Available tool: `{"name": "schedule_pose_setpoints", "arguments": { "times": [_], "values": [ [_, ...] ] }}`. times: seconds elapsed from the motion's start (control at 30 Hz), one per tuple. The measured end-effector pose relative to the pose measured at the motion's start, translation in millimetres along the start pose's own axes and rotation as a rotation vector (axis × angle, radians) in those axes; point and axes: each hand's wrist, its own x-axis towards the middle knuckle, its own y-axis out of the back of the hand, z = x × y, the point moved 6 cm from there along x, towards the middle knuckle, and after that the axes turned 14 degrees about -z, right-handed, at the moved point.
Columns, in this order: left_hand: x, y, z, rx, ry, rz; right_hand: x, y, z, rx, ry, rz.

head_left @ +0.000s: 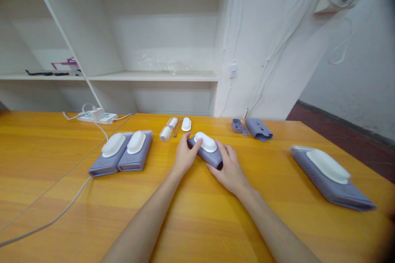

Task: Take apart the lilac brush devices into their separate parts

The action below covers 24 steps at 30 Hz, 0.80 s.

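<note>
Both hands grip a purple-grey plastic case (pixel 210 157) at the middle of the table, with a white oval piece (pixel 206 142) on its upper face. My left hand (pixel 186 153) holds the case's left end, the thumb pressed on the white piece. Around the right end, the fingers of my right hand (pixel 230 168) are wrapped, thumb below near a dark opening. Just beyond the case lies a loose white oval part (pixel 186 124). Beside that part are a small clear pack with white cylinders (pixel 166 132) and a thin brown strip (pixel 177 127).
Two similar cases (pixel 134 160) stand side by side at left; another case (pixel 331 181) is at right. Farther back sit an open purple-grey shell (pixel 258 128) and a small cup-like part (pixel 237 125). A power strip (pixel 98 116) trails a white cable (pixel 58 220). White shelves (pixel 160 76) rise behind.
</note>
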Motion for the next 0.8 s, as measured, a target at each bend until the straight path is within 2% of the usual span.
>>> {"name": "schedule_pose_setpoints", "arguments": {
  "times": [0.13,0.23,0.3,0.37,0.6,0.7,0.8],
  "values": [
    [-1,-9.4,2,-0.270,0.048,-0.048,-1,9,-8,-0.040,0.028,0.105],
    [-7,-27.8,9,-0.611,0.102,-0.240,0,13,-9,-0.040,0.030,0.176],
    [-12,-36.5,14,-0.739,0.128,-0.333,0,13,-8,-0.012,0.031,0.193],
    [-15,-38.5,16,-0.781,0.136,-0.346,0,11,-8,0.036,0.044,0.172],
    [-10,-30.2,3,-0.788,0.153,-0.246,-1,5,-14,0.180,0.110,0.035],
    [-9,-28.3,4,-0.747,0.163,-0.280,-1,4,-13,0.215,0.108,0.029],
    [-11,-29.6,11,-0.755,0.164,-0.374,0,6,-7,0.269,0.087,0.063]
  ]
}}
